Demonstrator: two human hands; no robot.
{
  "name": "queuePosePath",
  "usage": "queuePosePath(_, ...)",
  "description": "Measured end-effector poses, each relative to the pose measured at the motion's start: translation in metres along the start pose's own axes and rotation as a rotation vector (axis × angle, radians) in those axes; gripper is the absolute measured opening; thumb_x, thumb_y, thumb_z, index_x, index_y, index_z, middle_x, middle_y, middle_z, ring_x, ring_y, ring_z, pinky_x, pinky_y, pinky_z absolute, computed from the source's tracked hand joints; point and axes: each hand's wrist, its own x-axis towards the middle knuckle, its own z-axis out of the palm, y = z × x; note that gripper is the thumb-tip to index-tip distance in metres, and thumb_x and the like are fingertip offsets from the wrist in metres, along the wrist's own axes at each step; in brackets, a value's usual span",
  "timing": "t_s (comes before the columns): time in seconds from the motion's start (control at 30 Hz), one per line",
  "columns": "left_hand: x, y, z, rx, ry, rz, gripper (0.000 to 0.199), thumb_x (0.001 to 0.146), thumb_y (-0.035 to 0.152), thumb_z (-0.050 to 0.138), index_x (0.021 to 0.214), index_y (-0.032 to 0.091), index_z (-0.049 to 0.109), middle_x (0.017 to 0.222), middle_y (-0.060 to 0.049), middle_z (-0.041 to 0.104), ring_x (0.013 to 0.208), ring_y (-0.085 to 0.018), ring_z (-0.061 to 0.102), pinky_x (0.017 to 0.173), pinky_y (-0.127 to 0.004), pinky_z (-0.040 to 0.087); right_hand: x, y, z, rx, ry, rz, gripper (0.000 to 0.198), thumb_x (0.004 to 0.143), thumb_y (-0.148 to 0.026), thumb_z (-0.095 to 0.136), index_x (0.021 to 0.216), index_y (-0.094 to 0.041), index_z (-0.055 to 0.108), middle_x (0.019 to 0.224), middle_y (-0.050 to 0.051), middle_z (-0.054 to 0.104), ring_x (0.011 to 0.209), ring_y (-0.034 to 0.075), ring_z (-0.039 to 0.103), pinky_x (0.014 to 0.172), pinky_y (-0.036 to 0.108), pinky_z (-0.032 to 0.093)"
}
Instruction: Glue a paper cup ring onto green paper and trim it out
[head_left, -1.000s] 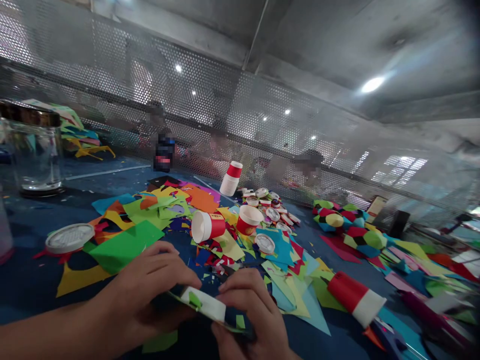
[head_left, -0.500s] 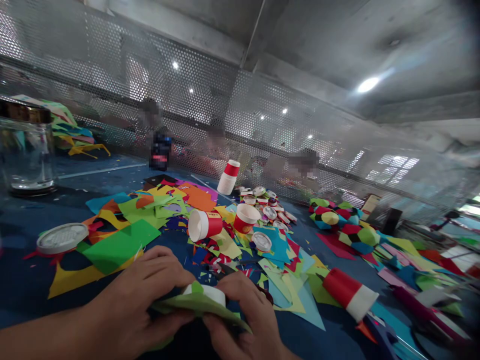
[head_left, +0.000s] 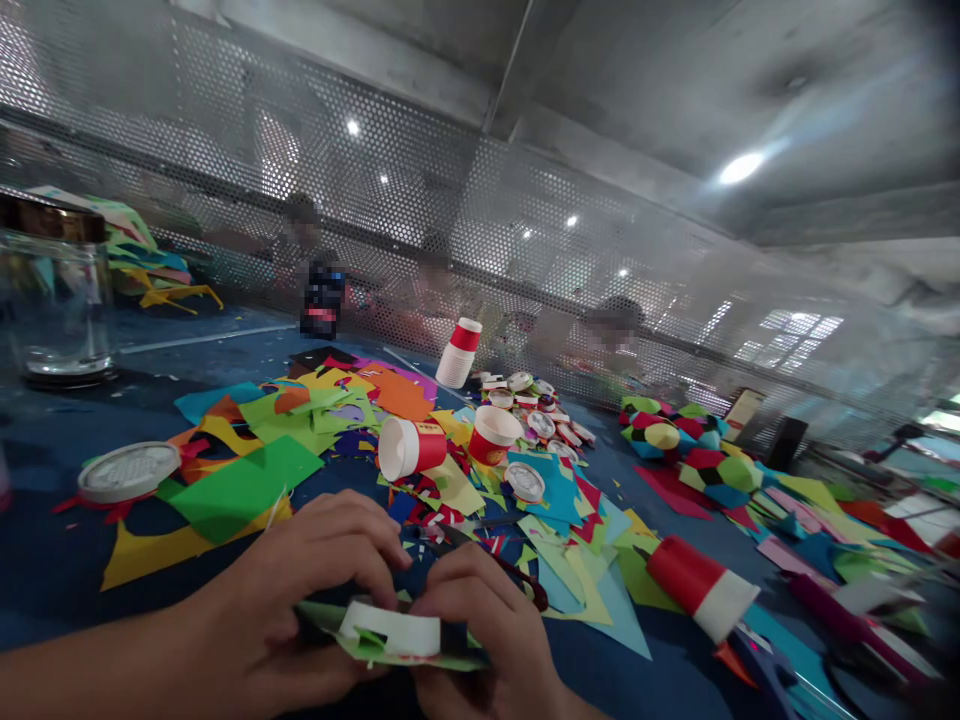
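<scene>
paper piece (head_left: 375,653), long axis sideways, left hand (head_left: 319,580) and right hand (head_left: 487,635) pinching its ends

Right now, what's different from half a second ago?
The green paper tipped, its near edge going down, so more of the white ring shows. The left fingers and right fingers still hold the paper; nothing was let go. The cups and jar stayed put.
</scene>
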Motion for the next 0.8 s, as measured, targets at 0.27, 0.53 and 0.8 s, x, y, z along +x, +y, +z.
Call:
queuePosePath(0.27,-0.0039,0.0010,0.0017,0.015,0.069,-0.017,0.026,0.073,0.010,0.057,0.093,0.027,0.062,0.108,0.000,0.062,0.112,-0.019,0.052,0.096,-0.029,0.044,0.0041,-0.0042,0.0048,-0.034,0.068,-0.007,0.027,0.068,-0.011,0.063,0.093,-0.021,0.058,0.086,0.004,0.059,0.076,0.016,0.061,0.066,0.027,0.051)
queuePosePath(0.53,-0.0046,0.0078,0.0050,0.075,0.158,-0.030,0.028,0.072,0.010,0.054,0.092,0.029,0.061,0.114,0.004,0.057,0.118,-0.016,0.045,0.103,-0.026,0.034,0.0038,-0.0041,0.0047,-0.089,0.104,-0.033,0.025,0.067,-0.009,0.058,0.089,-0.020,0.058,0.083,0.003,0.060,0.075,0.016,0.059,0.067,0.029,0.049)
queuePosePath(0.8,-0.0027,0.0094,0.0047,0.070,0.170,-0.015,0.028,0.071,0.010,0.052,0.090,0.029,0.061,0.108,0.004,0.056,0.115,-0.016,0.044,0.101,-0.024,0.036,0.0032,-0.0049,0.0064,-0.069,0.125,-0.032,0.026,0.065,-0.006,0.057,0.088,-0.019,0.058,0.081,0.004,0.059,0.073,0.016,0.058,0.065,0.029,0.049)
